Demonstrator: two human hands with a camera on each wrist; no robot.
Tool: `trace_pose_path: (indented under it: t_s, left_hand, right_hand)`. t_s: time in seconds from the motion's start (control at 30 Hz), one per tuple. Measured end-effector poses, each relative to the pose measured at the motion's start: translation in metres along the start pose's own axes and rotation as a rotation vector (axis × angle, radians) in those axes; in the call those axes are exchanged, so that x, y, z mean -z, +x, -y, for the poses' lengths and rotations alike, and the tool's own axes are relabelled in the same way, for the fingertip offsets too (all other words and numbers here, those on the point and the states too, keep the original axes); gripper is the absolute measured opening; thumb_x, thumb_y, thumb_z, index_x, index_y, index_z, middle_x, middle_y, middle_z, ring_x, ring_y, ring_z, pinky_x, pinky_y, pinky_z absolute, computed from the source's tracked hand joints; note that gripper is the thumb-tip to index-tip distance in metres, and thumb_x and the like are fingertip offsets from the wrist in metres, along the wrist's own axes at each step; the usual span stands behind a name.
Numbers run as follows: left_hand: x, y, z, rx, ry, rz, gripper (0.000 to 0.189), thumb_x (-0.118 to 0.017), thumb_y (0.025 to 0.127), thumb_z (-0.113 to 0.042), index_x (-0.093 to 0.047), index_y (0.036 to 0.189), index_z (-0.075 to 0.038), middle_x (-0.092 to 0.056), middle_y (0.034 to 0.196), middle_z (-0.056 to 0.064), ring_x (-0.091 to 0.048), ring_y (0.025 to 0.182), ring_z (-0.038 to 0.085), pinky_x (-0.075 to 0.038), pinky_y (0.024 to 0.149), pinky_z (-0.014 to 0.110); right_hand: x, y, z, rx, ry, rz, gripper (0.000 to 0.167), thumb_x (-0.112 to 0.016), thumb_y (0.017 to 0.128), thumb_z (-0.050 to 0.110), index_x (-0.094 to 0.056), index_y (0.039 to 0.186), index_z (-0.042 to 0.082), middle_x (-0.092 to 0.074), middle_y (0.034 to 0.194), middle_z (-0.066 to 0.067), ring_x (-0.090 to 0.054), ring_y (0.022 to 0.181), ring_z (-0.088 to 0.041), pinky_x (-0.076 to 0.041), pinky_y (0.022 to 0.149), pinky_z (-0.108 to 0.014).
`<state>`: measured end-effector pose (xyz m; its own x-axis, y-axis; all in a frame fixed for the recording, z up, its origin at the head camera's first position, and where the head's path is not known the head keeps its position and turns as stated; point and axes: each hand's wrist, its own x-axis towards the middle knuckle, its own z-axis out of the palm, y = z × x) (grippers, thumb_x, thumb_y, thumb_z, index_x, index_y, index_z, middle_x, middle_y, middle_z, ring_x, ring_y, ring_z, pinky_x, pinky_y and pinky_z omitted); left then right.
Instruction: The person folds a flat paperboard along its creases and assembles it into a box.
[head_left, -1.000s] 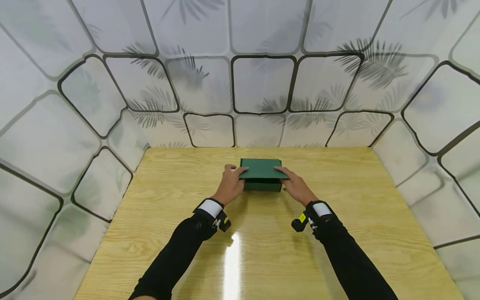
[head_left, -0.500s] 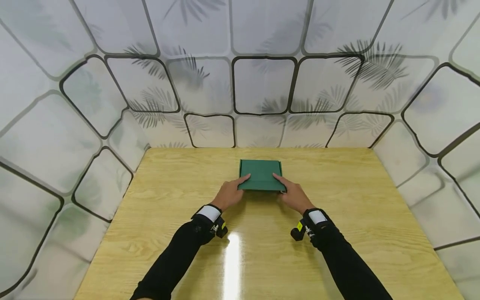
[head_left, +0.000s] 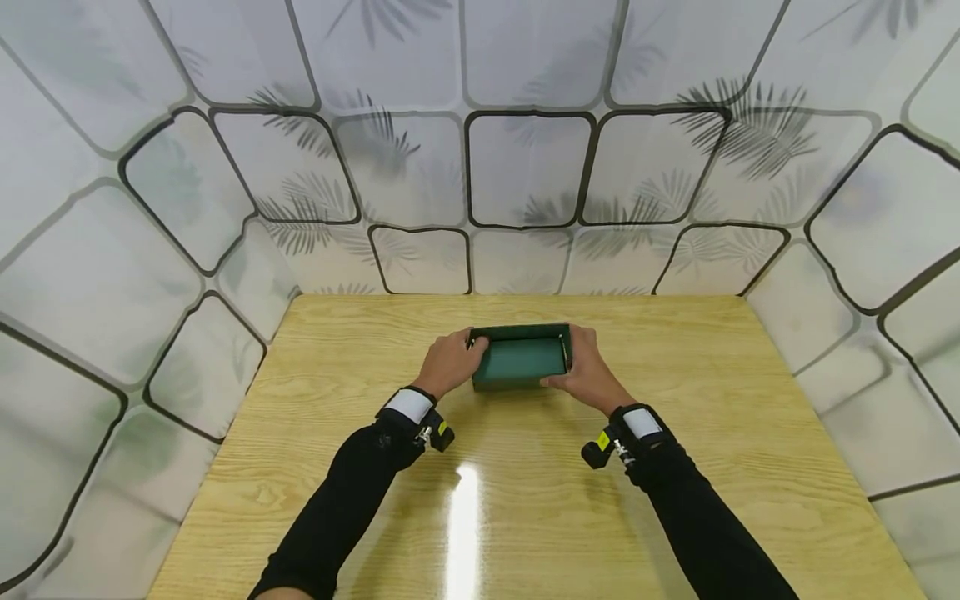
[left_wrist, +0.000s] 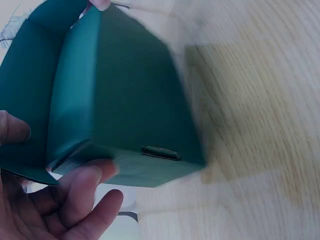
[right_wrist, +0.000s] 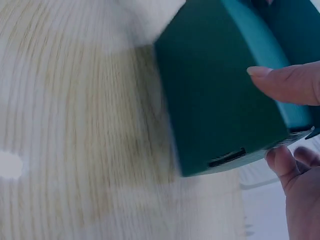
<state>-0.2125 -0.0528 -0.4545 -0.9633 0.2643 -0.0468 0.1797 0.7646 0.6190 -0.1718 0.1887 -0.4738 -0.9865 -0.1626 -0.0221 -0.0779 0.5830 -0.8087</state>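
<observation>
A small green cardboard box (head_left: 517,380) sits near the middle of the table, its lid (left_wrist: 27,85) raised and standing at the back. My left hand (head_left: 450,362) grips the left end. In the left wrist view its thumb lies on the inner face of the lid, and its other fingers curl by the lower corner. On the right end, my right hand (head_left: 588,375) holds the box, thumb (right_wrist: 290,82) over the front wall and fingers round the side. A short dark slot shows low on the front wall in both wrist views.
The light wood table (head_left: 360,350) reflects a bright streak of light (head_left: 463,533). Pale patterned cloth walls (head_left: 525,167) enclose its back and both sides. Each wrist wears a strapped camera, with the right one (head_left: 598,452) close above the table.
The lid was partly raised, then came down with both thumbs on top; now it is up and the inside shows. My right hand has shifted to the right end and the left to the left end.
</observation>
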Motion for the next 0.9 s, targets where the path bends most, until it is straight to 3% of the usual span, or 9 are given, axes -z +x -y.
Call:
trace_pose_path:
  t_s: [0.1, 0.13, 0.33, 0.43, 0.53, 0.63, 0.67, 0.8, 0.9]
  left_hand:
    - [-0.004, 0.001, 0.0, 0.044, -0.017, 0.027, 0.06, -0.033, 0.096, -0.048, -0.043, 0.138, -0.006, -0.067, 0.09, 0.022, -0.043, 0.051, 0.012, -0.048, 0.065, 0.038]
    - [-0.005, 0.001, 0.0, 0.056, -0.02, 0.044, 0.062, -0.031, 0.096, -0.049, -0.04, 0.139, -0.005, -0.066, 0.085, 0.023, -0.041, 0.05, 0.015, -0.047, 0.063, 0.039]
    - [-0.013, 0.001, 0.002, 0.076, 0.024, 0.046, 0.067, -0.032, 0.096, -0.051, -0.032, 0.142, -0.001, -0.067, 0.089, 0.022, -0.063, 0.063, 0.025, -0.052, 0.065, 0.041]
    - [-0.014, 0.002, 0.003, 0.052, 0.036, 0.049, 0.07, -0.037, 0.095, -0.051, -0.029, 0.142, 0.001, -0.066, 0.078, 0.02, -0.062, 0.054, 0.025, -0.049, 0.053, 0.038]
    - [-0.014, 0.001, 0.004, 0.02, 0.029, 0.079, 0.078, -0.043, 0.091, -0.056, -0.025, 0.143, 0.0, -0.067, 0.088, 0.022, -0.066, 0.062, 0.024, -0.052, 0.057, 0.036]
    - [-0.01, -0.002, 0.007, -0.019, -0.042, 0.16, 0.086, -0.039, 0.088, -0.064, -0.016, 0.147, -0.005, -0.057, 0.121, 0.024, -0.065, 0.095, 0.027, -0.052, 0.08, 0.038]
    - [-0.007, -0.002, 0.008, -0.03, -0.08, 0.198, 0.085, -0.034, 0.088, -0.066, -0.011, 0.149, -0.01, -0.055, 0.125, 0.023, -0.063, 0.1, 0.029, -0.05, 0.084, 0.04]
    - [0.005, -0.003, 0.016, -0.072, -0.238, 0.332, 0.068, -0.009, 0.09, -0.067, 0.0, 0.148, -0.033, -0.056, 0.113, 0.023, -0.056, 0.101, 0.036, -0.045, 0.084, 0.043]
    - [0.011, -0.002, 0.023, -0.116, -0.294, 0.354, 0.059, -0.006, 0.094, -0.06, -0.007, 0.148, -0.035, -0.055, 0.094, 0.02, -0.054, 0.089, 0.036, -0.044, 0.077, 0.04]
  right_hand:
    - [-0.002, 0.0, 0.001, -0.043, 0.009, 0.037, 0.106, -0.075, 0.076, 0.023, 0.001, 0.148, 0.006, -0.005, 0.149, -0.021, -0.019, 0.136, -0.038, -0.032, 0.103, -0.056]
    - [-0.003, 0.0, 0.001, -0.059, 0.03, 0.051, 0.108, -0.075, 0.077, 0.023, 0.004, 0.148, 0.007, -0.003, 0.151, -0.02, -0.017, 0.138, -0.038, -0.03, 0.104, -0.056]
    - [-0.007, 0.002, 0.0, -0.055, 0.096, 0.076, 0.11, -0.076, 0.076, 0.025, 0.007, 0.149, 0.018, -0.009, 0.153, -0.015, -0.02, 0.138, -0.035, -0.028, 0.106, -0.055]
    - [-0.007, 0.003, 0.0, -0.055, 0.046, 0.061, 0.111, -0.074, 0.077, 0.037, 0.009, 0.148, 0.017, -0.007, 0.151, -0.017, -0.02, 0.138, -0.037, -0.029, 0.105, -0.056]
    - [-0.006, 0.002, 0.001, -0.07, -0.008, 0.051, 0.108, -0.066, 0.08, 0.048, 0.011, 0.148, 0.013, -0.007, 0.144, -0.019, -0.026, 0.134, -0.037, -0.032, 0.103, -0.054]
    - [-0.005, 0.0, 0.0, -0.054, -0.034, 0.038, 0.1, -0.058, 0.087, 0.048, 0.012, 0.147, 0.009, -0.01, 0.134, -0.019, -0.034, 0.126, -0.035, -0.035, 0.101, -0.051]
    - [-0.005, 0.0, 0.0, -0.039, -0.041, 0.032, 0.096, -0.055, 0.089, 0.045, 0.011, 0.147, 0.008, -0.011, 0.132, -0.019, -0.037, 0.123, -0.034, -0.036, 0.1, -0.051]
    - [-0.003, -0.001, -0.004, 0.005, -0.07, 0.015, 0.08, -0.045, 0.096, 0.036, 0.008, 0.147, 0.003, -0.014, 0.13, -0.02, -0.042, 0.114, -0.031, -0.037, 0.097, -0.049]
    - [-0.002, 0.0, -0.005, 0.015, -0.103, 0.011, 0.074, -0.041, 0.098, 0.033, 0.006, 0.147, 0.002, -0.015, 0.129, -0.019, -0.044, 0.104, -0.027, -0.04, 0.09, -0.043]
